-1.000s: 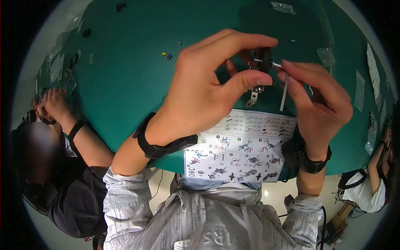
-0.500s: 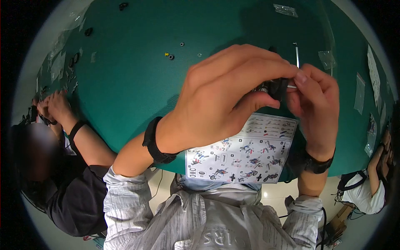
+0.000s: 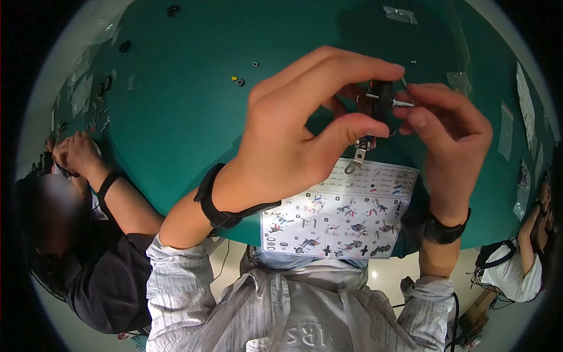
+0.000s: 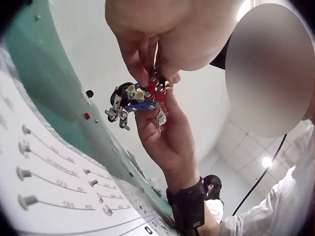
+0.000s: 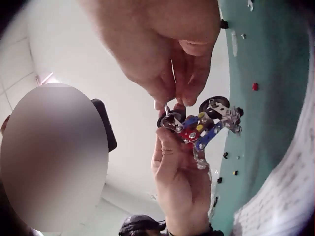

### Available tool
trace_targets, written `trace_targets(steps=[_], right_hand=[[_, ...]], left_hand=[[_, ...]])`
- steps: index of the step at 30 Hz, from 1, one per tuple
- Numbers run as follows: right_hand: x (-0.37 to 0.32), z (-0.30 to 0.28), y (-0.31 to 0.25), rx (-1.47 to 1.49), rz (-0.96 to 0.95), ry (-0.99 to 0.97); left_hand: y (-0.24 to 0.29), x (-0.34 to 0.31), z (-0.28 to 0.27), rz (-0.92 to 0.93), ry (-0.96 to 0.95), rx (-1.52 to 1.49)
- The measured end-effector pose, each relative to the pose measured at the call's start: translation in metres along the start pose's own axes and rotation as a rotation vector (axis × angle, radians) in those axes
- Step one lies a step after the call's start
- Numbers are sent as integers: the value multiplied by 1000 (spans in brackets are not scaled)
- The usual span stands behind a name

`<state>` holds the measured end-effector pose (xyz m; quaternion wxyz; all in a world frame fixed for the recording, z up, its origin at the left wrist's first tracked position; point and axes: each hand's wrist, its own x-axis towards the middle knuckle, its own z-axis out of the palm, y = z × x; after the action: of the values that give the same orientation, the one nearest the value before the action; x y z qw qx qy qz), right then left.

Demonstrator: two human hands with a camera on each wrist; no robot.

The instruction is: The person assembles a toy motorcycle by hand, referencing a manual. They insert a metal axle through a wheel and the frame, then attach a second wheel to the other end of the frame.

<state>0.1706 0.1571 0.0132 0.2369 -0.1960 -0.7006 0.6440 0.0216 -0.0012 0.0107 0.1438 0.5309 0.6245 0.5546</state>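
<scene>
My left hand (image 3: pixel 299 120) holds a small model motorcycle (image 5: pixel 199 132) of red, blue and silver metal parts up above the table, thumb and fingers around one black wheel (image 3: pixel 383 101). A silver bracket (image 3: pixel 359 157) hangs below the thumb. From the right, my right hand (image 3: pixel 451 126) pinches a thin L-shaped hex key (image 3: pixel 403 104), whose short arm points at the middle of that wheel. The right wrist view shows the other wheel (image 5: pixel 214 106) at the model's far end. Part of the key is hidden behind the right fingers.
A printed instruction sheet (image 3: pixel 334 226) lies at the table's near edge. Small loose parts, including a yellow piece (image 3: pixel 234 78) and a grey ring (image 3: pixel 241 83), lie left of my hands. Plastic bags (image 3: pixel 505 132) are at the right. Another person's hands (image 3: pixel 79 152) work at the left.
The hex key's long arm hung down, then pointed up, and is now mostly behind the right fingers. The left hand tilted over the model and back, staying around it.
</scene>
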Motion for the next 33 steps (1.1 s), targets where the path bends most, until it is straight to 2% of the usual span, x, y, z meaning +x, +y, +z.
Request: trace_targets(steps=[3,6,9,12,18,21,23,26,28,29,31,33], right_hand=[[1,-2,1,-124,-62,-42],[6,-2,10,-96,-198,-106],[3,0,6,191,26,-117],[1,0,-4,285,242,-137],[3,-4,-7,372,393,-157],[0,-1,-5,328,253,-101],[-1,6,-6,196,123,-63],[3,-4,7,-69,-206,-108],[4,-7,11,-179,-339,-123],[4,-5,9,-189,-339,-105],[1,0,3,-134,-203,-61],[-5,3,-7,-3,67,-8]], left_hand=[[-2,0,1,-4,17,-57],[-2,0,3,41,44,-28],[-6,2,4,178,57,83],[-5,2,4,222,54,172],[-6,1,4,187,51,166],[-8,2,3,168,78,155],[-9,2,3,140,79,122],[-4,2,4,105,65,110],[-4,1,4,108,56,117],[-5,1,4,120,55,121],[-5,1,5,130,40,115],[-1,0,7,128,13,95]])
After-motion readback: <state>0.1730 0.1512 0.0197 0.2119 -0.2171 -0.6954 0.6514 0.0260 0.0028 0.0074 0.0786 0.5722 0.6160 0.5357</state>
